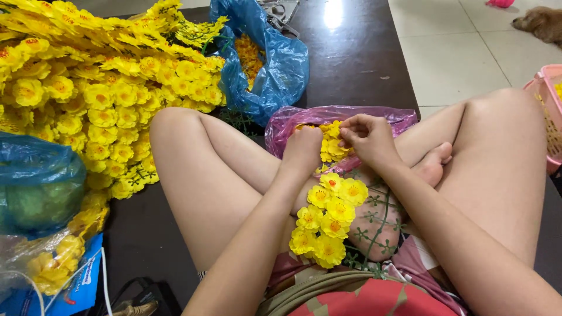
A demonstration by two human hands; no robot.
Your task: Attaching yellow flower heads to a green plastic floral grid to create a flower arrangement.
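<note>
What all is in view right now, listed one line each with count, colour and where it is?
flower pile: one large heap, yellow, left on the dark floor
flower sprig: one, yellow blooms on a green stem, lying across the lap
pink bag: one, translucent pink, in front of the hands, yellow flowers inside
blue bag: one, blue plastic, top centre, open with yellow pieces inside
tied blue bag: one, blue with green contents, left edge
pink basket: one, pink, right edge
dog: one, brown, top right on the pale tiles
left hand: one, closed, over the pink bag's flowers
right hand: one, fingers pinched at a yellow flower
</note>
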